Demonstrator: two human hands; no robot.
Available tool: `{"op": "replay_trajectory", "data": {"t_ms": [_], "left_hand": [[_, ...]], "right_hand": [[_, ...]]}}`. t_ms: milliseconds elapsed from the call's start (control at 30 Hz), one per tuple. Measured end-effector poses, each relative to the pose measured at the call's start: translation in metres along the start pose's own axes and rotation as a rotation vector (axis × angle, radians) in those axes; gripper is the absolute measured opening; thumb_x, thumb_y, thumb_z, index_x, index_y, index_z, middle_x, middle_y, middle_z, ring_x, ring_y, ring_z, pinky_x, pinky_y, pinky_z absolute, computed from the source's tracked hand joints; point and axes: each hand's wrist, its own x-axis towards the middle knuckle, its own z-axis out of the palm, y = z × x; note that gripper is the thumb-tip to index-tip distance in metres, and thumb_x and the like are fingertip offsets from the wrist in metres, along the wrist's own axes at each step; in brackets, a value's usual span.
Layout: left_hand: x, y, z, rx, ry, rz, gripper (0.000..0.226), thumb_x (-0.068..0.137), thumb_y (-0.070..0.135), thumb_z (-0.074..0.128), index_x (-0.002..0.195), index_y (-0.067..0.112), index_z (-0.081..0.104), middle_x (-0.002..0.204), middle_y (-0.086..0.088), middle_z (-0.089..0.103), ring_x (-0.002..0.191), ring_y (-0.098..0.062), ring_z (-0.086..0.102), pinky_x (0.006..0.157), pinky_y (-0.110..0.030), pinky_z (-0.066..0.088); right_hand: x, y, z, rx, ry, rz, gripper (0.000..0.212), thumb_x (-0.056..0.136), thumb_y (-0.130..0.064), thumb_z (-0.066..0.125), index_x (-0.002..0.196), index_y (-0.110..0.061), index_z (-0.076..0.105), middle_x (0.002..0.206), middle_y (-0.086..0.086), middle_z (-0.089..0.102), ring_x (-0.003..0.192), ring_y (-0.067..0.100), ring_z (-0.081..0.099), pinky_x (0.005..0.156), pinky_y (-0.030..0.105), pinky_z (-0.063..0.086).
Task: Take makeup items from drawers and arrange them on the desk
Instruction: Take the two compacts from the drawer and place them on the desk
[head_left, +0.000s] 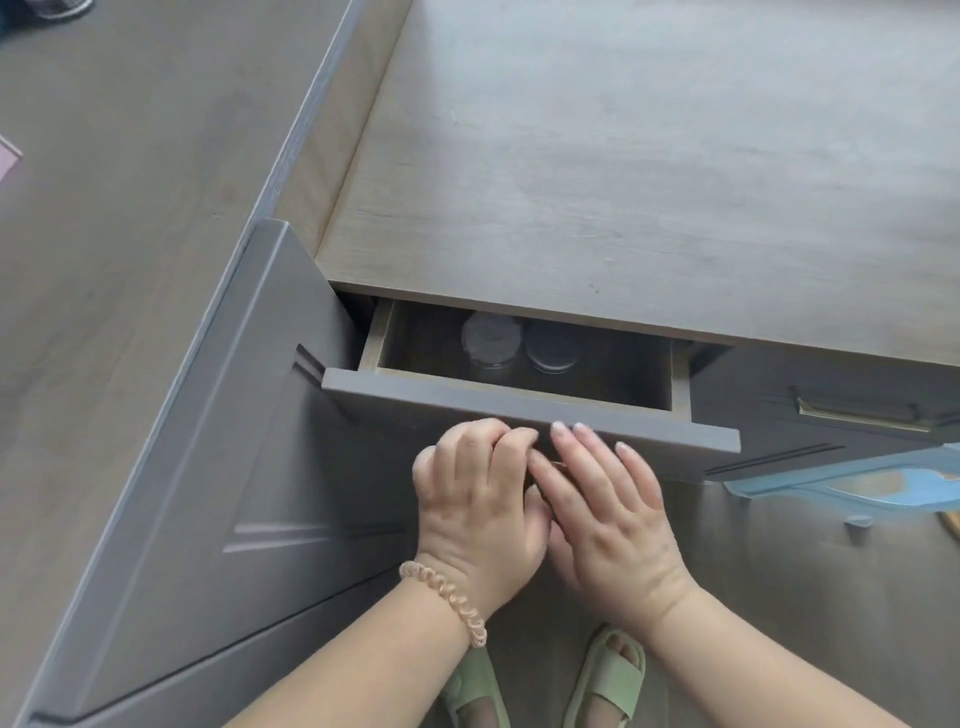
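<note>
The grey drawer (519, 402) under the desk top (649, 171) stands partly pulled out. Inside it, at the back, two round clear jars sit side by side: a left jar (491, 340) with a pale lid and a right jar (553, 351) with a dark lid. My left hand (480, 493) is curled on the drawer's front, where the handle is hidden under my fingers. My right hand (608, 499) lies beside it with its fingers stretched out against the drawer front, fingertips at the top edge. Most of the drawer's inside is hidden under the desk top.
A second drawer with a brass handle (852, 413) stands shut to the right. A light blue chair part (841, 480) juts in at the right, below that drawer. The grey cabinet side (218, 467) drops away at the left. My feet in green slippers (545, 686) stand below.
</note>
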Motion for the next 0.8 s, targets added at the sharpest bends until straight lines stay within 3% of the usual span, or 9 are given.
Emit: {"op": "replay_trajectory", "data": {"t_ms": [67, 133, 200, 300, 633, 800], "left_hand": [[0.015, 0.005, -0.015, -0.011, 0.063, 0.055, 0.058, 0.063, 0.031, 0.058, 0.119, 0.022, 0.049, 0.126, -0.001, 0.045, 0.124, -0.024, 0.039, 0.098, -0.04, 0.027], [0.035, 0.003, -0.023, 0.109, -0.106, 0.029, 0.072, 0.066, 0.036, 0.057, 0.134, 0.022, 0.039, 0.144, -0.004, 0.036, 0.139, -0.027, 0.025, 0.11, -0.043, 0.018], [0.047, -0.005, -0.021, 0.207, -0.333, -0.002, 0.08, 0.078, 0.048, 0.053, 0.147, 0.023, 0.018, 0.157, -0.005, 0.02, 0.146, -0.025, 0.007, 0.117, -0.042, 0.003], [0.043, -0.015, -0.012, 0.298, -0.466, 0.003, 0.081, 0.086, 0.061, 0.039, 0.15, 0.026, 0.003, 0.16, -0.001, 0.01, 0.147, -0.021, 0.003, 0.116, -0.042, -0.007], [-0.013, -0.007, -0.038, 0.321, -0.517, 0.012, 0.077, 0.089, 0.063, 0.034, 0.149, 0.027, 0.003, 0.158, -0.002, 0.016, 0.146, -0.023, 0.011, 0.116, -0.041, -0.006], [-0.052, -0.007, -0.053, 0.356, -0.607, 0.029, 0.076, 0.082, 0.062, 0.041, 0.145, 0.022, 0.029, 0.146, -0.006, 0.043, 0.135, -0.026, 0.04, 0.116, -0.042, 0.009]], "right_hand": [[0.012, 0.005, -0.013, -0.054, 0.042, 0.092, 0.063, 0.081, -0.035, 0.054, 0.14, -0.021, 0.036, 0.148, 0.008, 0.03, 0.138, 0.026, 0.028, 0.111, 0.044, 0.019], [0.024, 0.013, -0.015, -0.105, -0.081, 0.211, 0.074, 0.077, -0.04, 0.057, 0.143, -0.022, 0.029, 0.151, 0.01, 0.026, 0.14, 0.028, 0.023, 0.112, 0.046, 0.012], [0.029, 0.016, -0.013, -0.166, -0.241, 0.25, 0.083, 0.074, -0.04, 0.064, 0.145, -0.022, 0.026, 0.151, 0.012, 0.031, 0.139, 0.031, 0.027, 0.111, 0.05, 0.015], [0.026, 0.014, -0.009, -0.21, -0.342, 0.258, 0.086, 0.071, -0.035, 0.069, 0.145, -0.02, 0.027, 0.146, 0.013, 0.041, 0.133, 0.033, 0.038, 0.108, 0.052, 0.02], [-0.02, -0.013, -0.028, -0.158, -0.37, 0.213, 0.082, 0.069, -0.02, 0.07, 0.143, -0.019, 0.033, 0.144, 0.01, 0.045, 0.13, 0.031, 0.044, 0.106, 0.049, 0.022], [-0.056, -0.034, -0.041, -0.112, -0.405, 0.195, 0.071, 0.075, -0.024, 0.052, 0.143, -0.02, 0.031, 0.143, 0.007, 0.046, 0.13, 0.029, 0.044, 0.106, 0.048, 0.023]]}}
